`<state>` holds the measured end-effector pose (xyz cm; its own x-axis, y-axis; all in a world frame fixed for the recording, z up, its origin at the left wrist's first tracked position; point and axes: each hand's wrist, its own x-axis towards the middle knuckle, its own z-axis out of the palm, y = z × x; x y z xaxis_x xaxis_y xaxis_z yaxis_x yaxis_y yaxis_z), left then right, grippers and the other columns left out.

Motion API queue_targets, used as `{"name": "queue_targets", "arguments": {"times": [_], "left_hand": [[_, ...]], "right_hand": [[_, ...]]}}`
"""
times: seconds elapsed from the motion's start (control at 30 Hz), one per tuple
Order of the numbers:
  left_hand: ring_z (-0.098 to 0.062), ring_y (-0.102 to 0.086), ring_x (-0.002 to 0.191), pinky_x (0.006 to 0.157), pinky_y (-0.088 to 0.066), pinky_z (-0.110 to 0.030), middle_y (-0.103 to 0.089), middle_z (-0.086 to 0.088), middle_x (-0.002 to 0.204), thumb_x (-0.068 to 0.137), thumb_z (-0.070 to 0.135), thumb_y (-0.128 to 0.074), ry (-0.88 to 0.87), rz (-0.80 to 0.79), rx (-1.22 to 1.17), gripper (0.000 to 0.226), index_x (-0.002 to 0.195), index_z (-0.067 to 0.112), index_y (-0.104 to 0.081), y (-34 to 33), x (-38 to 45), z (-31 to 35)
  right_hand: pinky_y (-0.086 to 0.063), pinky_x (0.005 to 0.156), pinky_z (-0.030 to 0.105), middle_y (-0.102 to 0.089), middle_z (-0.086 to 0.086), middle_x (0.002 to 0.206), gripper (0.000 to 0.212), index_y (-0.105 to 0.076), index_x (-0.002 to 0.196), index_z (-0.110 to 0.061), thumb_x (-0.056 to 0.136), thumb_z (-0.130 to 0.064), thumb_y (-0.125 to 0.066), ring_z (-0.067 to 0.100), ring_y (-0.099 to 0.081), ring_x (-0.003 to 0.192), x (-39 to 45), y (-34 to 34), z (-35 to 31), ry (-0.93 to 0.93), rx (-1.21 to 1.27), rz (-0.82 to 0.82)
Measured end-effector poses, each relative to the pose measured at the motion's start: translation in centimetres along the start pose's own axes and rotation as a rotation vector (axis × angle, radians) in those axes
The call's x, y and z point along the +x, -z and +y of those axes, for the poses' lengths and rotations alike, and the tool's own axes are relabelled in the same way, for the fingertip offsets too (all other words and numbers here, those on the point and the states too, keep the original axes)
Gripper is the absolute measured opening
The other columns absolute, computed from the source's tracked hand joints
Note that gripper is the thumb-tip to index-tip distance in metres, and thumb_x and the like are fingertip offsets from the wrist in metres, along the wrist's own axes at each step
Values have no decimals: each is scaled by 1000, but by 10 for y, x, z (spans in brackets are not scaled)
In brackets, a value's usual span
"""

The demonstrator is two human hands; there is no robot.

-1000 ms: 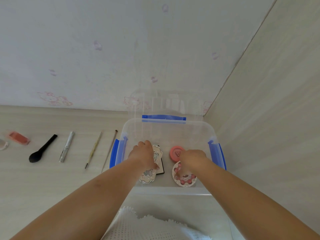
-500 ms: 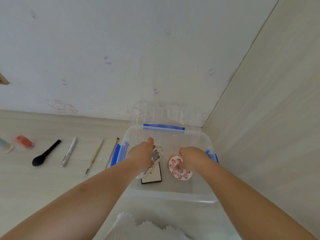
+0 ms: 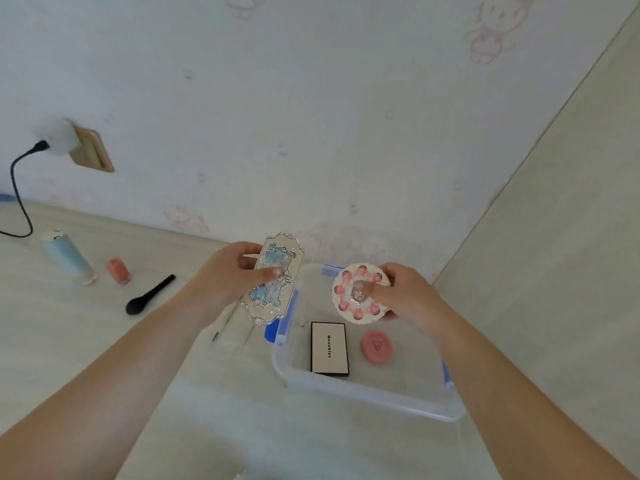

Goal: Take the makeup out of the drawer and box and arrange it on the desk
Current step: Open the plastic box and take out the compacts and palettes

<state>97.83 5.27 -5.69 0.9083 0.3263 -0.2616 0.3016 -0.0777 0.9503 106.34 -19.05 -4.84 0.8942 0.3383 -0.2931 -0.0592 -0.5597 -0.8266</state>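
**Both compacts lifted clear of the box**

Since the earlier frames both hands have risen out of the clear box [image 3: 363, 393]. Left hand [image 3: 227, 277] grips the ornate oblong palette [image 3: 273, 278], held above the desk [image 3: 69, 341] just left of the box. Right hand [image 3: 403, 292] grips the round pink-dotted compact [image 3: 358, 292], thumb across its face, over the box. Black-edged palette [image 3: 329, 348] and pink round compact [image 3: 376, 346] lie inside, below that hand.

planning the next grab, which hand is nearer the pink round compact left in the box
Right. The right hand holds a round case just above the pink compact; the left hand is off beyond the box's left side.
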Motion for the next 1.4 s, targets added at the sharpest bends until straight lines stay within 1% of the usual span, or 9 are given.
{"name": "queue_targets", "arguments": {"times": [0.1,0.27,0.37,0.57,0.7,0.9,1.07,1.3,1.4], "left_hand": [[-26,-71,87,77,-58,-41,-73,-9,96,72,15,-80,36,21,-82,43,110,16,-61,37,-11,-19],[-14,-71,74,54,-53,-22,-75,-3,84,72,12,-79,100,74,-155,42,110,14,-62,113,-26,-56],[-20,-72,77,60,-54,-29,-75,-7,89,65,18,-79,173,101,-135,48,110,15,-62,167,-35,-89],[-28,-70,82,76,-54,-41,-72,-10,93,76,11,-75,340,179,-28,30,103,15,-62,253,-37,-156],[-31,-70,84,80,-54,-47,-72,-11,94,75,11,-76,422,196,-51,30,101,16,-62,298,-22,-192],[-23,-67,70,59,-52,-28,-71,-10,90,76,8,-76,453,228,-38,30,102,10,-62,321,-3,-219],[-27,-68,88,69,-53,-29,-70,-12,97,74,11,-77,445,183,88,34,106,10,-62,328,20,-228],[-28,-68,91,85,-54,-41,-70,-11,97,74,10,-75,401,204,151,30,101,13,-63,331,41,-228],[-25,-67,92,85,-53,-37,-70,-6,97,76,11,-73,368,225,193,32,107,13,-63,334,45,-227]], "right_hand": [[-59,58,28,-64,-1,99,24,-56,97,-21,80,-27,-72,13,-66,82,-1,-32,-23,21,91,-14],[-59,59,30,-63,-1,105,28,-55,103,-23,81,-28,-71,16,-66,90,2,-104,-63,58,180,-100],[-60,62,31,-63,-3,103,24,-55,100,-25,81,-26,-70,13,-66,88,7,-161,-83,44,168,-181],[-60,69,33,-68,2,99,18,-58,97,-21,82,-23,-69,17,-69,86,20,-267,-81,-142,190,-306],[-59,67,29,-67,5,103,32,-58,106,-15,80,-23,-73,18,-69,86,31,-326,-73,-315,220,-302],[-59,72,30,-65,11,111,27,-55,102,-14,81,-18,-71,23,-68,94,39,-382,-60,-441,274,-328],[-59,71,30,-64,11,113,30,-55,106,-11,81,-16,-70,25,-68,97,47,-413,-63,-498,336,-304],[-58,72,29,-63,10,115,37,-55,114,-10,82,-18,-71,24,-67,97,63,-432,-67,-501,334,-236],[-58,69,27,-62,7,116,34,-55,114,-12,83,-19,-69,23,-66,98,68,-437,-67,-495,302,-218]]}}
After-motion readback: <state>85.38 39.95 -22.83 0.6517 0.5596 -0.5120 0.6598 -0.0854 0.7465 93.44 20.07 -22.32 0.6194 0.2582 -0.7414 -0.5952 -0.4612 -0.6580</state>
